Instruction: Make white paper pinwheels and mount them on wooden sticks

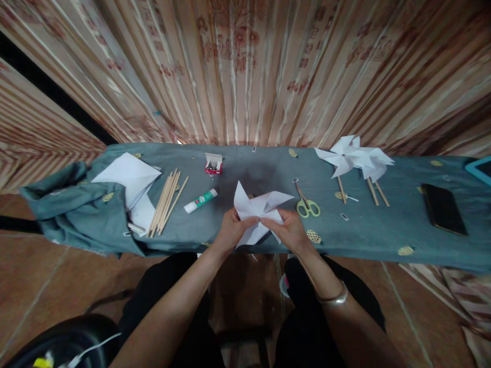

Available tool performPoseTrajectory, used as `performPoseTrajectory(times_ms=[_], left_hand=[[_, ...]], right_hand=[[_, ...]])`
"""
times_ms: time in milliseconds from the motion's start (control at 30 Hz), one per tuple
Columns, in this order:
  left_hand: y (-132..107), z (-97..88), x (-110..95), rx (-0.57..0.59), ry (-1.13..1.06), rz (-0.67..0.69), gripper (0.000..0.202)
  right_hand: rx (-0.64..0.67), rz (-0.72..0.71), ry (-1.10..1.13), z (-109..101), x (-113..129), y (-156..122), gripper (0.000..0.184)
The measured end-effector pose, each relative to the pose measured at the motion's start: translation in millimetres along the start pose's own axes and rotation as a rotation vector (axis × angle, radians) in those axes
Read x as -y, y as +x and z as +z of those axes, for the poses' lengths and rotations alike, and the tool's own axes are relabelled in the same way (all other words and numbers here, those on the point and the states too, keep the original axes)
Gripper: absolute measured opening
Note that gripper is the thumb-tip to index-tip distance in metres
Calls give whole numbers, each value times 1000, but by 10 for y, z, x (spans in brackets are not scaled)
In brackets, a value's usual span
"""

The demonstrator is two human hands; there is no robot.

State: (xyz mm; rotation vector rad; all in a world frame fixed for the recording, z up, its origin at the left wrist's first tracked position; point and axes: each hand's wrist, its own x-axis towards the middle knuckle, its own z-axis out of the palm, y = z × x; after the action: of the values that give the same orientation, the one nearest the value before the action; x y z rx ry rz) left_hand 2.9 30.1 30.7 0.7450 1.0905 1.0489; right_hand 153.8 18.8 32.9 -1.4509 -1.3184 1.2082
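A white paper pinwheel (264,203) is held between my two hands over the near edge of the cloth-covered table. My left hand (232,227) grips its left side, thumb pressed near the centre. From the right, my right hand (290,230) pinches it, its thumb tip meeting the other at the middle. The four blades stand out around the thumbs; the fingers beneath are hidden by paper. A green and white glue stick (200,200) lies to the left of the pinwheel, and scissors with pale green handles (308,207) lie to the right.
Behind the glue stick sits a small open red box (214,164) of metal pins. Wooden sticks (165,202) and white paper sheets (128,176) lie at left. Finished pinwheels (355,158) on sticks rest at right, near a black phone (444,208). A curtain (245,76) hangs behind the table.
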Motion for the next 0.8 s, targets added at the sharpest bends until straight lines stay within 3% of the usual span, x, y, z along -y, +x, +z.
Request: performPoseTrajectory(times_ms=[533, 700, 800], left_hand=[[14, -101, -19, -85, -25, 55, 30], [32, -344, -350, -258, -70, 147, 26], [22, -606, -635, -420, -145, 301, 30]], right_hand=[[46, -22, 59, 32, -2, 60, 34], [-101, -56, 134, 15, -110, 189, 33], [-118, -73, 125, 110, -179, 256, 28]])
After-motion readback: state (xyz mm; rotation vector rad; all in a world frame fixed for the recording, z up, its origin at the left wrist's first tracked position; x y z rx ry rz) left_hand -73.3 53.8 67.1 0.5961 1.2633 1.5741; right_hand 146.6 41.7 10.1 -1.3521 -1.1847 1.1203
